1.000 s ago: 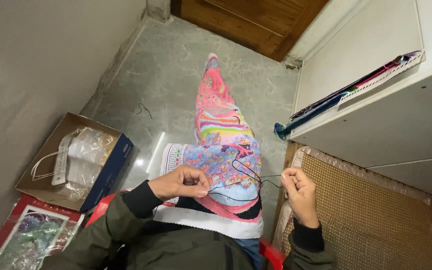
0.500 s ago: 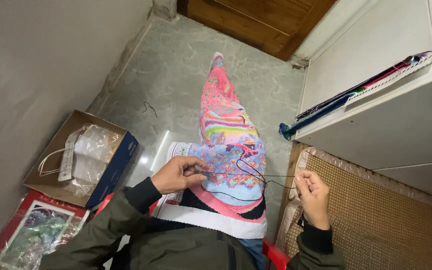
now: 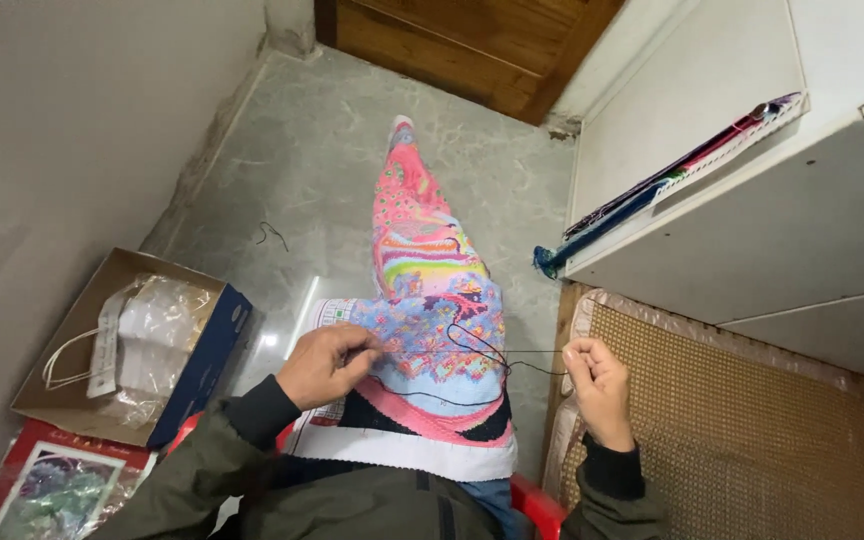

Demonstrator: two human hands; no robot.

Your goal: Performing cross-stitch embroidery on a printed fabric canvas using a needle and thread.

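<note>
**Needlework, thread drawn out**

My left hand [image 3: 327, 362] is pinched on the cloth [image 3: 432, 330], fingertips together at the stitched face. My right hand [image 3: 597, 378] has moved out to the side since a second ago, fingers closed on the dark thread [image 3: 482, 350], now pulled longer. Cloth: pink, blue, multicoloured panel, draped from my lap across the floor [image 3: 332, 170]. Box [image 3: 142, 345] at left.

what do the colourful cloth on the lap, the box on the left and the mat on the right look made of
Colourful cloth: woven fabric covered in dense matte stitching, apparently cross-stitch canvas, with a plain white border. Box: cardboard, brown matte inside, glossy dark blue outside, holding crinkly clear plastic bags. Mat: looks like woven rattan or bamboo, tan, with a fine grid texture and pale cloth edging.
</note>
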